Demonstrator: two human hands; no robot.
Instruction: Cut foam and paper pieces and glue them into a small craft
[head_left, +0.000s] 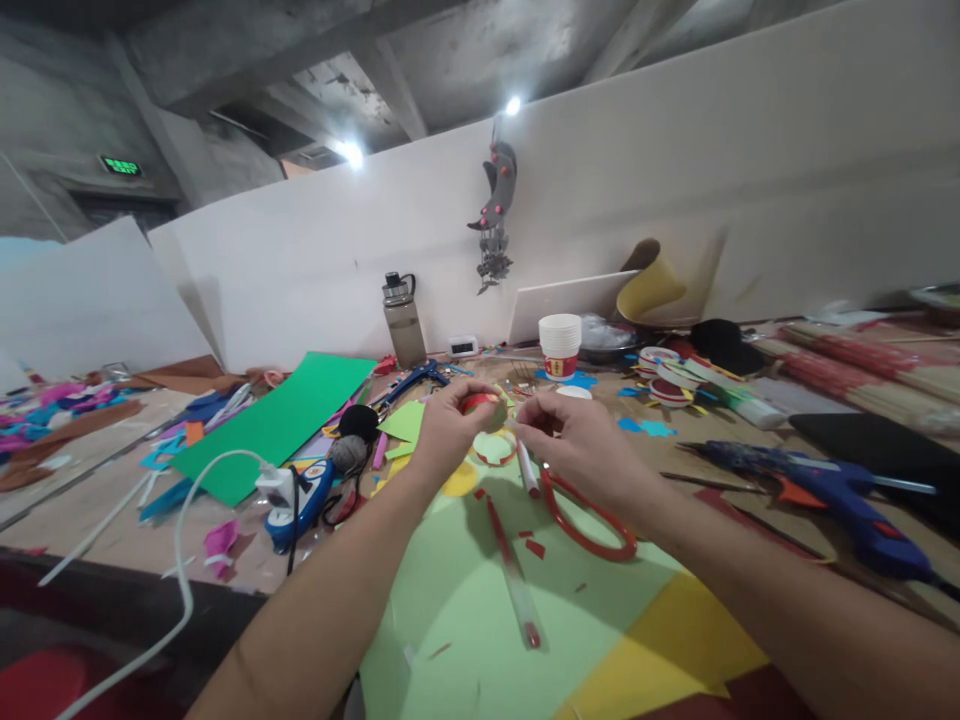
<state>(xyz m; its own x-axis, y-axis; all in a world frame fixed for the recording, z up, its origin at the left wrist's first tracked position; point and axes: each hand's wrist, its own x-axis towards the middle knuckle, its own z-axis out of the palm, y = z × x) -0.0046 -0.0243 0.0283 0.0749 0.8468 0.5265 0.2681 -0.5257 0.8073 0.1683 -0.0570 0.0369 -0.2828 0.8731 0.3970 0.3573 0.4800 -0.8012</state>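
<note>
my left hand (457, 425) pinches a red piece (480, 402); right hand's (576, 432) grip, i can't tell. sagging wrists could jog scissors (619, 552) near the pale-green sheet's (450, 580) right edge.

Concr. ceiling (480, 50), 2 lights (513, 105) — white partition (322, 240) behind table (82, 515) (green exit sign (121, 166), L).

Item: one pair of human arms. Left hand (448, 428): bare, left of the orange scissors handle (628, 549); left forearm (322, 590) bare, tapering toward the wrist. Right hand (577, 435): bare, just beyond the handle; right forearm (742, 570) bare, likewise tapering, right of it.
</note>
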